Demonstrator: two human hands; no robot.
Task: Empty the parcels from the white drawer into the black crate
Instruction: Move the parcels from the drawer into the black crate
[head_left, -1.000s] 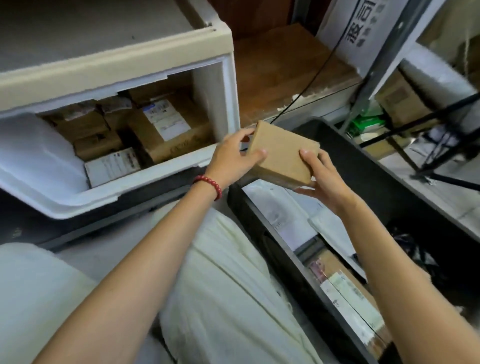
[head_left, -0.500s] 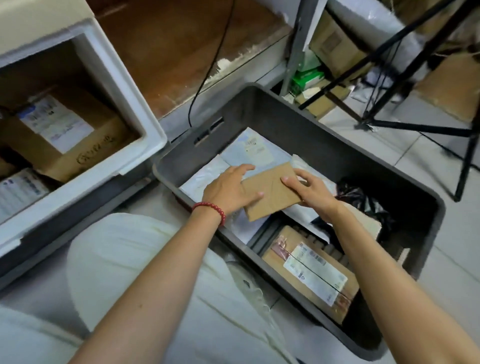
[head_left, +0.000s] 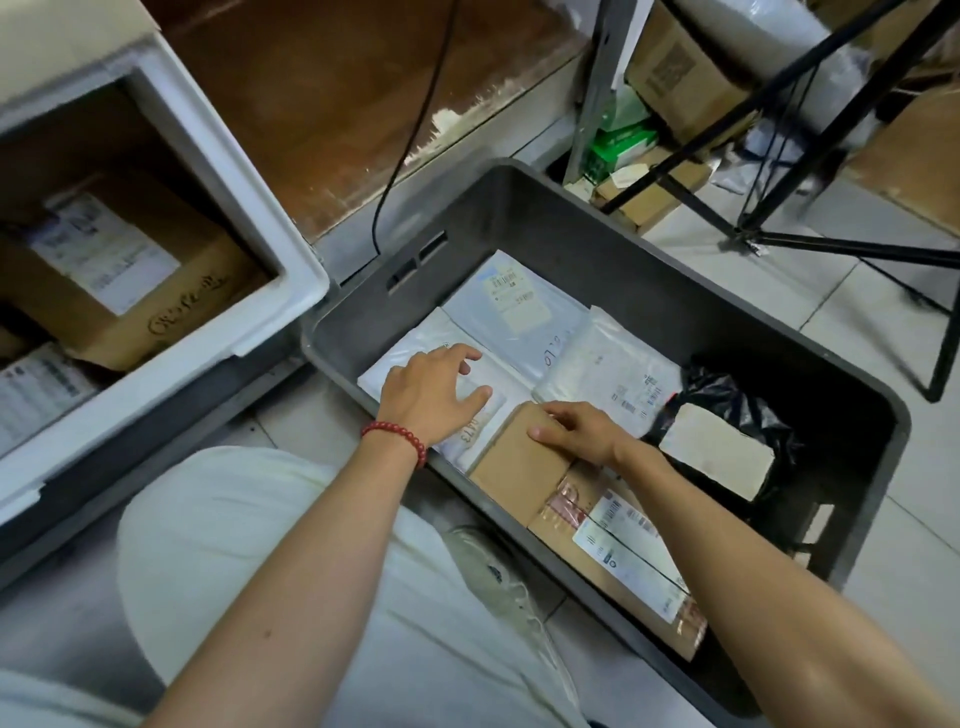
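Observation:
The black crate (head_left: 597, 208) lies on the floor at centre right and holds white mailer bags (head_left: 524, 306), a labelled cardboard box (head_left: 623, 551) and a black bag (head_left: 727, 395). A small plain brown box (head_left: 511, 465) rests inside near the crate's near wall, partly on the labelled box. My right hand (head_left: 576, 431) lies on its far edge, fingers curled on it. My left hand (head_left: 431, 395), with a red bead bracelet, hovers open over the white mailers, off the box. The white drawer (head_left: 228, 208) stands open at left with a labelled cardboard parcel (head_left: 119, 270) and others inside.
A brown wooden board (head_left: 322, 93) and a black cable (head_left: 415, 130) lie behind the crate. Black tripod legs (head_left: 769, 156) and cardboard boxes (head_left: 685, 78) stand on the tiled floor at upper right. My knees in white trousers (head_left: 260, 571) fill the foreground.
The small brown box went from above the crate's edge down into the crate. My left hand has let go of it and spread open; my right hand still rests on it.

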